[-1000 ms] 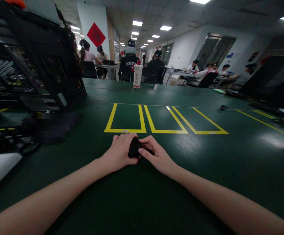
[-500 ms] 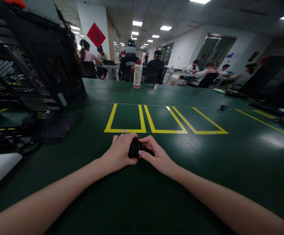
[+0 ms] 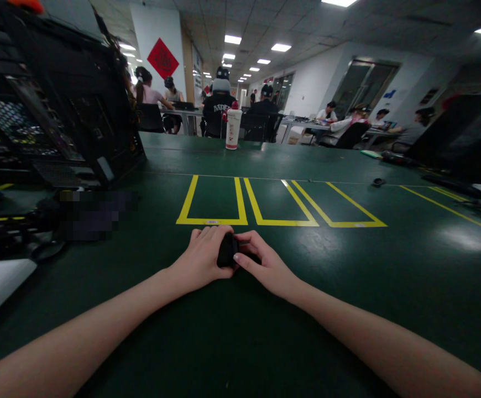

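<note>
A small black box-like object [image 3: 226, 251] rests at the table's middle, between my two hands; its exact kind I cannot make out. My left hand [image 3: 201, 257] is wrapped round its left side, with the fingers over the far edge and the thumb at the near edge. From the right, my right hand [image 3: 263, 262] pinches the object's right side with thumb and fingertips. Part of the object is hidden by the fingers. Both forearms lie low over the dark green tabletop [image 3: 224, 342].
Yellow tape outlines [image 3: 284, 223] mark the table beyond my hands. An open computer case [image 3: 87, 105] stands at left, near dark cables and a white object [image 3: 0, 282]. A white cup [image 3: 233, 130] with a red lid is at the far edge. A black ring-shaped item [image 3: 378, 182] lies right.
Both hands keep almost the same place and grip on the black object. My right thumb has shifted very slightly left along it.
</note>
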A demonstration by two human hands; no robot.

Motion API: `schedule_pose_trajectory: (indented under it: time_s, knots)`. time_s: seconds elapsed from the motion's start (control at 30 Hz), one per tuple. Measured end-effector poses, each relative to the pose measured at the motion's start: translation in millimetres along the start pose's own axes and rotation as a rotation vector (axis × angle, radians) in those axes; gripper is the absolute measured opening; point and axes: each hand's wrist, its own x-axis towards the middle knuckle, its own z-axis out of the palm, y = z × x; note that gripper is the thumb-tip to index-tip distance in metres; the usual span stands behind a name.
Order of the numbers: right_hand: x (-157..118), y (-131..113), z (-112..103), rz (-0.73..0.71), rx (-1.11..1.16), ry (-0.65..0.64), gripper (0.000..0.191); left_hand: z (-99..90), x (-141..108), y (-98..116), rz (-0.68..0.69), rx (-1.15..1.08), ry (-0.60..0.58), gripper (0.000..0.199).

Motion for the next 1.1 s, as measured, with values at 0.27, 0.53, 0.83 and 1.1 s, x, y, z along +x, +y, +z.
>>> schedule_pose_trajectory:
  time_s: [0.27,0.53,0.83,1.1]
  knots:
    - [-1.0,0.7,0.4,0.009,0.057,0.007,0.019,0.7,0.2,0.0,0.006,0.011,0.009,0.053]
    - [0.4,0.5,0.6,0.010,-0.005,0.025,0.033,-0.9,-0.6,0.0,-0.002,-0.019,-0.007,0.051]
    - [-1.2,-3.0,-0.5,-0.016,0.008,-0.004,0.022,-0.4,-0.5,0.1,0.005,-0.003,-0.005,0.052]
    - [0.1,1.6,1.2,0.017,0.037,0.025,0.026,-0.3,0.2,1.0,0.004,0.012,-0.011,0.051]
